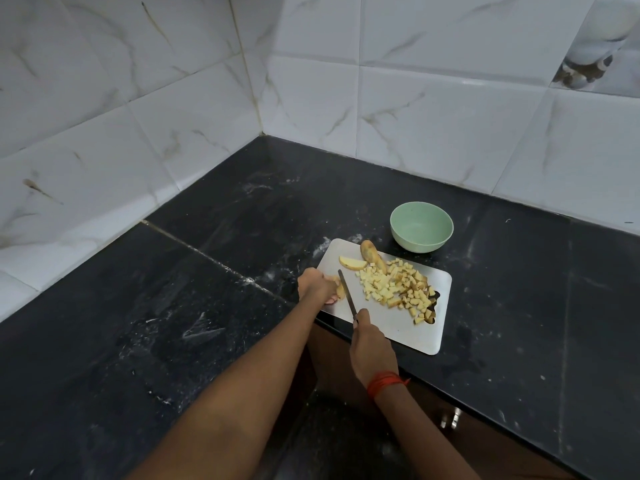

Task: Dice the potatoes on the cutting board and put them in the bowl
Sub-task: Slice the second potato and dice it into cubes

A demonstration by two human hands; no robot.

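Pinning a potato piece (340, 289) at the cutting board (398, 329) edge with the left hand (317, 284), gripping the knife (346, 293) in the right hand (372, 348) just beside those fingers (330, 300), risking a nick on any slip; dice (391, 285) mid-board, bowl (420, 244) empty.

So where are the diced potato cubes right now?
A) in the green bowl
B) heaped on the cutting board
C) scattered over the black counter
B: the potato cubes lie heaped on the cutting board, and the green bowl beyond it holds none.

matt metal cutting board (398, 327), glossy marbled wall tiles (433, 109), speckled black stone counter (207, 254)
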